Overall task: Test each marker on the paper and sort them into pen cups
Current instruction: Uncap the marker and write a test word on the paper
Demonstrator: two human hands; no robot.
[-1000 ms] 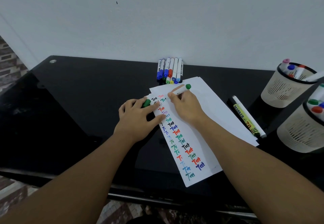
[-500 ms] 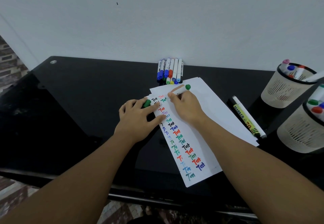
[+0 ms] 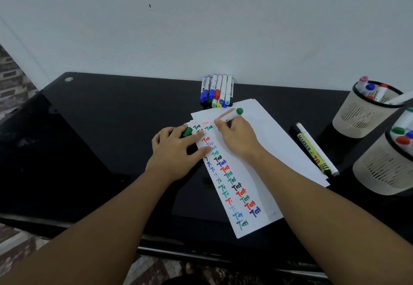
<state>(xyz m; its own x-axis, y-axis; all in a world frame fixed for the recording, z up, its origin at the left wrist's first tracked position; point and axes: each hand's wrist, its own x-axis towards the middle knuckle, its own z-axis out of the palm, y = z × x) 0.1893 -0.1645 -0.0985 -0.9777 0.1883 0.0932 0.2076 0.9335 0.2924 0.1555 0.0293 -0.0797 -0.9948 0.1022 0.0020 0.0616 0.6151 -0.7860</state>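
My right hand grips a white marker with a green end, its tip down on the white paper near the top of a column of coloured "Test" words. My left hand presses its fingers on the paper's left edge and holds the green cap between them. Several unsorted markers lie in a row by the wall. Two beige pen cups stand at the right, the far cup and the near cup, both with markers inside.
A black and yellow marker and a thin white marker lie side by side right of the paper. The black glass table stands against a white wall. Its front edge runs under my forearms.
The marker tip has shifted slightly on the paper while writing in green. Both hands otherwise stay in place.
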